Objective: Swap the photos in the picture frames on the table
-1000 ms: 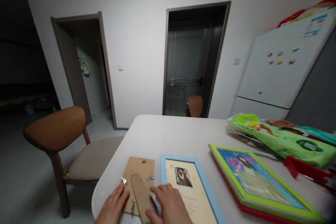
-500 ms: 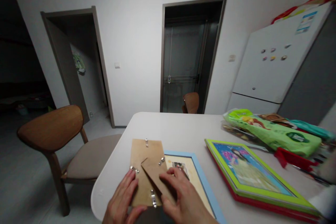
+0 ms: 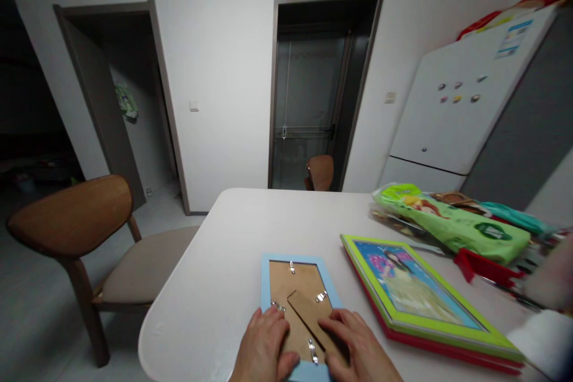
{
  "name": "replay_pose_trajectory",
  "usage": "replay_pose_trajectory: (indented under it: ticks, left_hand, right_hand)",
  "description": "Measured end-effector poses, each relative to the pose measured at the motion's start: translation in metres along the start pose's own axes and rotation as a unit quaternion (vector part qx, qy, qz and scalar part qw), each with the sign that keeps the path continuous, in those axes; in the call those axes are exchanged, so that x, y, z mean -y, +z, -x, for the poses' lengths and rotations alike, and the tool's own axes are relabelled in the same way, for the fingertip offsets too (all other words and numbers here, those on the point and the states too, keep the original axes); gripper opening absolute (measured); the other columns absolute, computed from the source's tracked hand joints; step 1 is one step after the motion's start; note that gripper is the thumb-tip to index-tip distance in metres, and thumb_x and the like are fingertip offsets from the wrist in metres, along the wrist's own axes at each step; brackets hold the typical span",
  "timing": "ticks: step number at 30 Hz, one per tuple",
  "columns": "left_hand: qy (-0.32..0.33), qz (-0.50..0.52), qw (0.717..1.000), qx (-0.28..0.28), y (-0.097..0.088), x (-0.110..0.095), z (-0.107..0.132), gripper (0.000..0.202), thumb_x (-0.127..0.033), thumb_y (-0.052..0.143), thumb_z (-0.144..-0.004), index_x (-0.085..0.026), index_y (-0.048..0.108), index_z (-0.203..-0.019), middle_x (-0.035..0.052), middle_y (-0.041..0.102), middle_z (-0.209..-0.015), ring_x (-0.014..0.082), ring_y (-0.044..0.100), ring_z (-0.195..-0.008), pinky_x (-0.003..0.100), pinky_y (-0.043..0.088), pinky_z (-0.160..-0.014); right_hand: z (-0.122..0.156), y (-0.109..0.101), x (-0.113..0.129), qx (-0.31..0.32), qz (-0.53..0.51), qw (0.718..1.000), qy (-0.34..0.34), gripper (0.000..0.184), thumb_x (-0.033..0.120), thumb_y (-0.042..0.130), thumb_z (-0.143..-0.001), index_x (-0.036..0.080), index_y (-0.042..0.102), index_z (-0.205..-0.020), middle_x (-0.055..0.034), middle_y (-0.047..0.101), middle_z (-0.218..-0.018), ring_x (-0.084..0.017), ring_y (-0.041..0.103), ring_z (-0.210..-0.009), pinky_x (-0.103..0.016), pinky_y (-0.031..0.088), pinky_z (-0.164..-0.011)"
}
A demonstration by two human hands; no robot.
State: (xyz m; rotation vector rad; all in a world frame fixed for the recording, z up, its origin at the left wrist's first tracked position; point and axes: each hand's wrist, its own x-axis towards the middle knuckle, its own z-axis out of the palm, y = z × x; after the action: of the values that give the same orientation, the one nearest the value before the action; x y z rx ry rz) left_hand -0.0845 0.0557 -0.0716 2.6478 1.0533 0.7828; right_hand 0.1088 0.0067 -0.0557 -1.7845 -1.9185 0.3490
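Note:
A light blue picture frame lies face down near the table's front edge. Its brown backing board sits inside the rim, with metal clips on its sides and a stand flap slanting across it. My left hand grips the board's lower left side, fingers curled by a clip and thumb low. My right hand is closed at the flap, fingers on its right side and thumb by its lower end. The picture side faces down, out of sight.
Right of the frame lies a green picture frame with a figure in a dress, atop a red one. Behind are a green package and a red object. A wooden chair stands left of the white table.
The backing board has moved right and now lies within the blue frame, where it earlier overlapped the frame's left side. Both hands went with it. The camera view has shifted slightly.

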Motion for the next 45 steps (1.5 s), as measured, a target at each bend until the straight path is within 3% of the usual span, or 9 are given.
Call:
replay_pose_trajectory:
  ticks: [5,9,11,16,22,26,32,37,45]
  left_hand:
    - [-0.013,0.039,0.999,0.028,-0.010,-0.006,0.000,0.015,-0.021,0.054,-0.072,-0.020,0.057,-0.087,0.0077,0.058,-0.107,0.0238,0.049,-0.105,0.049,0.033,-0.091]
    - [0.021,0.067,0.996,0.053,-0.014,-0.007,0.003,0.036,-0.046,0.060,-0.065,-0.019,0.055,-0.089,0.0112,0.057,-0.108,0.0263,0.048,-0.105,0.052,0.028,-0.093]
    - [0.016,0.069,0.996,0.058,-0.014,-0.007,0.003,0.041,-0.051,0.062,-0.060,-0.019,0.056,-0.085,0.0119,0.057,-0.109,0.0272,0.049,-0.105,0.053,0.028,-0.092]
    - [-0.006,0.058,0.997,0.058,-0.010,-0.007,0.003,0.037,-0.050,0.063,-0.061,-0.018,0.056,-0.076,0.0117,0.057,-0.109,0.0261,0.050,-0.104,0.052,0.030,-0.091]
    - [0.002,0.064,0.996,0.059,-0.011,-0.007,0.004,0.036,-0.050,0.062,-0.061,-0.018,0.057,-0.076,0.0106,0.059,-0.107,0.0257,0.050,-0.104,0.052,0.031,-0.092]
    - [-0.004,0.065,0.996,0.064,-0.011,-0.007,0.004,0.035,-0.046,0.066,-0.058,-0.018,0.057,-0.076,0.0108,0.057,-0.109,0.0259,0.049,-0.105,0.051,0.029,-0.093]
    - [0.000,0.067,0.996,0.067,-0.010,-0.005,0.004,0.038,-0.049,0.066,-0.057,-0.018,0.056,-0.076,0.0106,0.057,-0.110,0.0258,0.049,-0.106,0.051,0.029,-0.093]
    - [-0.013,0.067,0.995,0.076,-0.010,-0.006,0.003,0.038,-0.045,0.069,-0.054,-0.017,0.055,-0.075,0.0104,0.056,-0.111,0.0253,0.047,-0.107,0.051,0.028,-0.094]
    - [-0.037,0.077,0.991,0.100,-0.011,-0.007,0.003,0.038,-0.038,0.071,-0.052,-0.016,0.055,-0.079,0.0098,0.055,-0.113,0.0252,0.046,-0.108,0.049,0.024,-0.097]
  right_hand:
    - [-0.004,0.002,-0.008,-0.017,0.014,0.999,-0.028,0.032,0.030,0.044,-0.073,0.021,0.059,-0.099,-0.0100,0.054,-0.101,-0.023,0.045,-0.096,-0.035,0.035,-0.085]
    - [-0.025,-0.003,-0.011,-0.055,0.054,0.997,-0.016,0.033,0.025,0.038,-0.077,0.020,0.055,-0.105,-0.0101,0.052,-0.103,-0.021,0.045,-0.096,-0.033,0.034,-0.085]
    - [-0.036,-0.005,-0.011,-0.062,0.091,0.994,0.000,0.031,0.024,0.038,-0.077,0.021,0.057,-0.102,-0.0100,0.051,-0.104,-0.021,0.044,-0.096,-0.033,0.034,-0.084]
    - [-0.041,-0.006,-0.010,-0.031,0.101,0.994,-0.008,0.027,0.023,0.034,-0.079,0.017,0.061,-0.083,-0.0098,0.051,-0.097,-0.020,0.046,-0.093,-0.030,0.034,-0.084]
    - [-0.039,-0.005,-0.008,-0.028,0.109,0.994,-0.003,0.027,0.024,0.035,-0.080,0.016,0.061,-0.086,-0.0111,0.052,-0.102,-0.021,0.046,-0.095,-0.030,0.033,-0.084]
    - [-0.066,0.002,0.002,-0.042,0.116,0.992,-0.019,0.030,0.022,0.037,-0.079,0.017,0.057,-0.101,-0.0089,0.056,-0.102,-0.019,0.047,-0.094,-0.028,0.033,-0.082]
    - [-0.113,0.022,0.011,-0.041,0.124,0.991,-0.005,0.027,0.022,0.038,-0.080,0.019,0.064,-0.083,-0.0061,0.060,-0.084,-0.016,0.050,-0.083,-0.025,0.035,-0.076]
    - [-0.127,0.033,0.007,-0.032,0.138,0.989,0.043,0.024,0.028,0.040,-0.082,0.015,0.061,-0.078,-0.0060,0.059,-0.083,-0.016,0.052,-0.084,-0.029,0.037,-0.076]
    - [-0.149,0.034,-0.002,0.024,0.134,0.985,0.102,0.024,0.031,0.046,-0.081,0.015,0.052,-0.097,-0.0036,0.056,-0.096,-0.014,0.055,-0.081,-0.034,0.046,-0.071]
